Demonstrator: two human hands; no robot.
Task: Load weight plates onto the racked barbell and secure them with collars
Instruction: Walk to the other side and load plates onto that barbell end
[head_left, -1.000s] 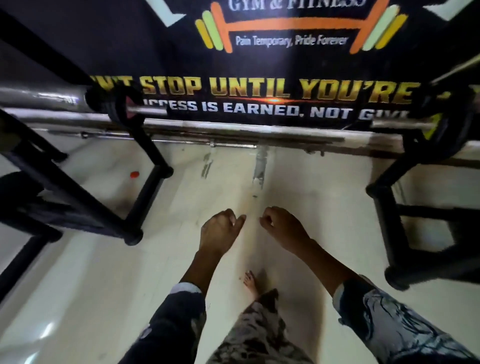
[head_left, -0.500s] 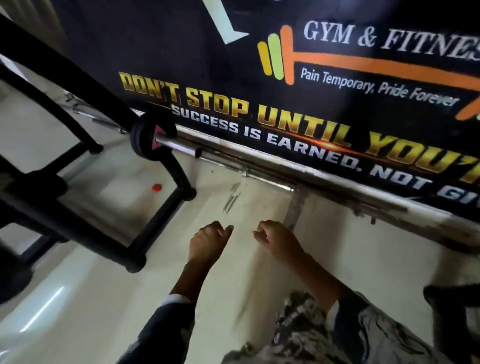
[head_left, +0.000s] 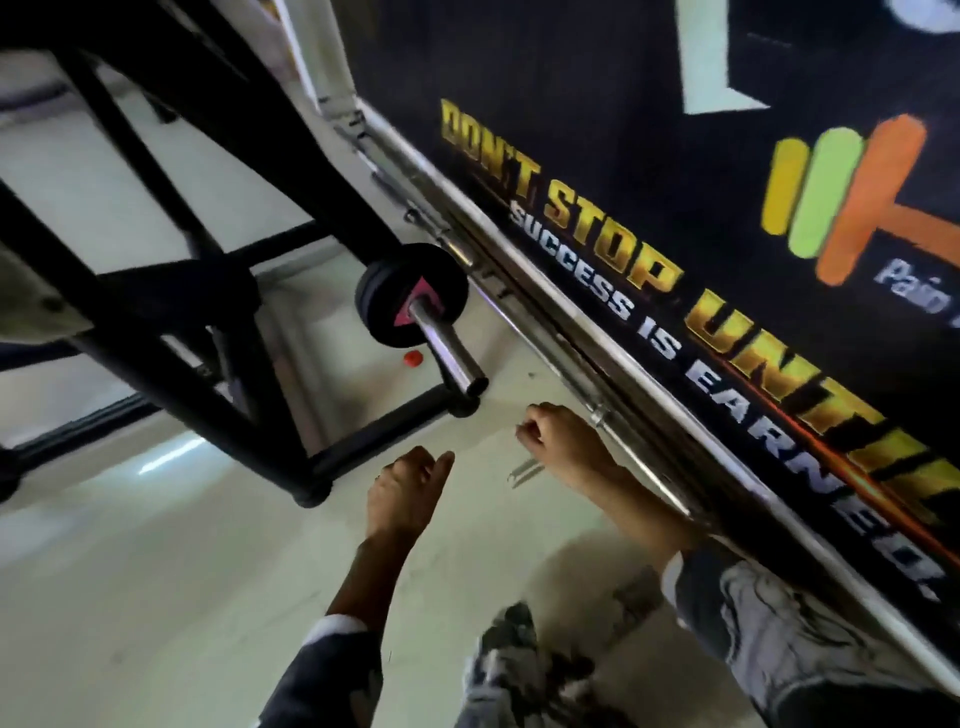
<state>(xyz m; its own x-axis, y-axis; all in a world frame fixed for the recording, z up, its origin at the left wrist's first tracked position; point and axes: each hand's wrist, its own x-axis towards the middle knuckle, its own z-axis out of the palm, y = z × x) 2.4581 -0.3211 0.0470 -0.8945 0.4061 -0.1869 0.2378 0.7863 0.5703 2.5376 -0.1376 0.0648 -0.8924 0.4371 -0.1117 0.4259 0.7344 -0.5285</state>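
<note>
The steel barbell sleeve (head_left: 447, 348) points toward me from the black rack, its open end just above my hands. A small black weight plate (head_left: 379, 291) with a pink mark sits on the sleeve near the rack. My left hand (head_left: 408, 493) is loosely curled with nothing in it, below the sleeve end. My right hand (head_left: 558, 441) is a closed fist holding nothing, just right of the sleeve end. No collar is visible on the sleeve.
The black rack frame (head_left: 223, 332) fills the left side, with its foot (head_left: 314, 496) close to my left hand. A black banner (head_left: 675, 260) with a metal rail (head_left: 545, 301) runs along the right. A small red cap (head_left: 414, 358) lies on the pale floor.
My view has swung left and tilted, so the barbell end now points at me. Both hands stayed curled and empty, with the right hand now nearer the sleeve end.
</note>
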